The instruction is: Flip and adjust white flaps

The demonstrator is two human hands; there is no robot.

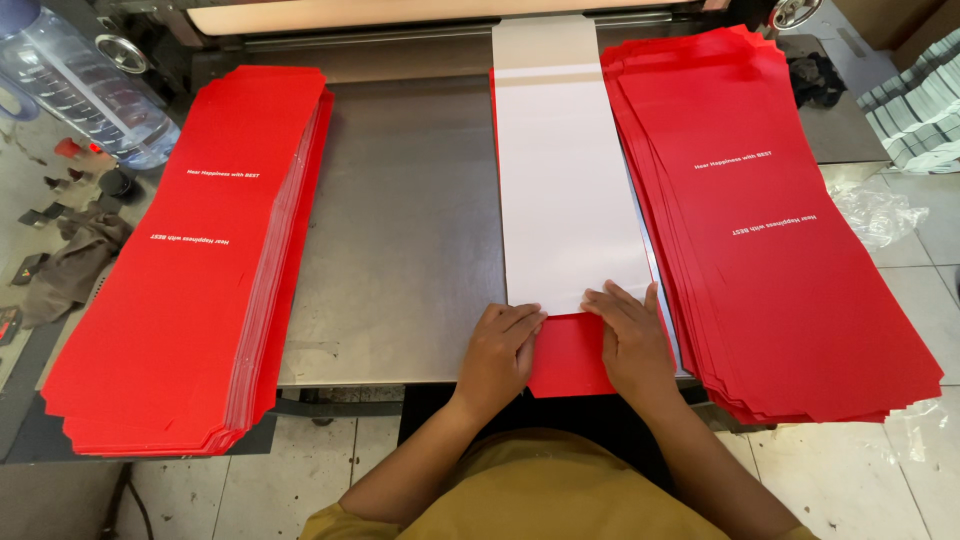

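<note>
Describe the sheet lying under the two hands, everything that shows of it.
The sheet is a long, narrow piece of card lying flat on the grey metal table, white side up. Its near end is folded back, showing a red face. The far end runs under the machine's roller. The left hand and right hand press flat on the fold. Its right edge lies against the right-hand red stack.
</note>
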